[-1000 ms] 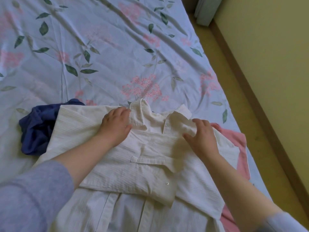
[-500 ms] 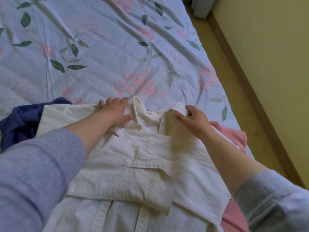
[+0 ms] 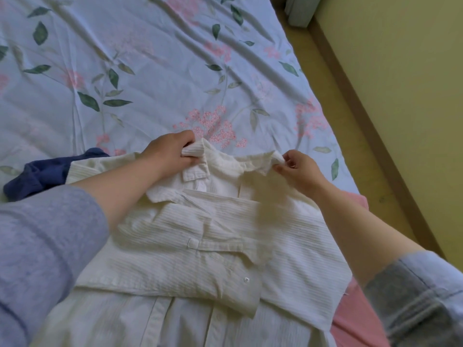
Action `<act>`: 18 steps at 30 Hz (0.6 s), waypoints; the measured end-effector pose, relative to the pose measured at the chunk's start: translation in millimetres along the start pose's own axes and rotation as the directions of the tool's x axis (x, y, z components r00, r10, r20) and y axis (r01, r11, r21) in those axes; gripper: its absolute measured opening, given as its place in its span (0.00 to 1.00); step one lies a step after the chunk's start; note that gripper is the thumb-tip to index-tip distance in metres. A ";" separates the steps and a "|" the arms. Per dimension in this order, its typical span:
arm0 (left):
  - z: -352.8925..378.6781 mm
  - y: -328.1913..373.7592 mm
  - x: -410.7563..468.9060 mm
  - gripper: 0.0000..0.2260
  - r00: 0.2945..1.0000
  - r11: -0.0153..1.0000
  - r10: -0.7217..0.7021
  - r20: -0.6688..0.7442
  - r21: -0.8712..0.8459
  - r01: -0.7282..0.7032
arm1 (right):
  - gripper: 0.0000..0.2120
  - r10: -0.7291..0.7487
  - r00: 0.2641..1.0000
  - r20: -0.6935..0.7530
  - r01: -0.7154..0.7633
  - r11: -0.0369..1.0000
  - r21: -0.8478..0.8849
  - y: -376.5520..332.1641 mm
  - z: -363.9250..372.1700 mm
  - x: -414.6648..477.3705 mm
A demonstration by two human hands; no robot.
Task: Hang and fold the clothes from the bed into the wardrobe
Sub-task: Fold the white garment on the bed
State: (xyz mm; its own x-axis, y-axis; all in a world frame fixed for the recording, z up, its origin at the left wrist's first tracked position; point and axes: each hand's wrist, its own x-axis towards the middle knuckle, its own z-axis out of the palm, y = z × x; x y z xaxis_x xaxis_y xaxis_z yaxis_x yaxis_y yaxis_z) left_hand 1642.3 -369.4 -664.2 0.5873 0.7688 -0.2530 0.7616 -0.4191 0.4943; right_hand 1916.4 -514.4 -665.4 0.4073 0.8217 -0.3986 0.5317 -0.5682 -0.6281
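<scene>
The cream ribbed button-up shirt, laid flat with sleeves folded across on the pale blue floral bedsheet, is gripped at its collar ends by the curled left hand and pinched by the right hand.

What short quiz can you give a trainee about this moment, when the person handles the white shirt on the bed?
1. True or false: the left hand and the right hand each pinch one end of the collar of the cream-white ribbed button shirt.
2. Choose: the crumpled garment beside the left forearm is A) dark blue, B) green, C) black.
3. Fill in: the flat garment showing at the shirt's edge on the person's right is ____ in colour.
Key: 1 true; 2 A; 3 pink.
</scene>
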 end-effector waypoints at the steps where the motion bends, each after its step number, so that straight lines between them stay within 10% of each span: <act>1: -4.2 0.2 -3.5 0.14 1.000 1.000 0.004 -0.018 -0.022 -0.004 | 0.07 -0.044 0.998 -0.050 0.043 0.999 -0.033 -1.1 -2.0 -5.3; 18: -95.3 41.4 -150.9 0.12 0.973 0.986 0.167 -0.160 0.010 -0.168 | 0.08 -0.409 0.832 -0.375 0.328 0.908 -0.261 -61.7 -45.3 -187.4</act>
State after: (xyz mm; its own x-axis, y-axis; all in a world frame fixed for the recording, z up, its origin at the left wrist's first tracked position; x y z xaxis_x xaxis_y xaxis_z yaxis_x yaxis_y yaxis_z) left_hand 1559.1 -456.8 -526.3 0.6548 0.7552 -0.0304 0.6549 -0.5468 0.5217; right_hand 1840.9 -635.3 -521.7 0.4003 0.8994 0.1758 0.8099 -0.2575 -0.5270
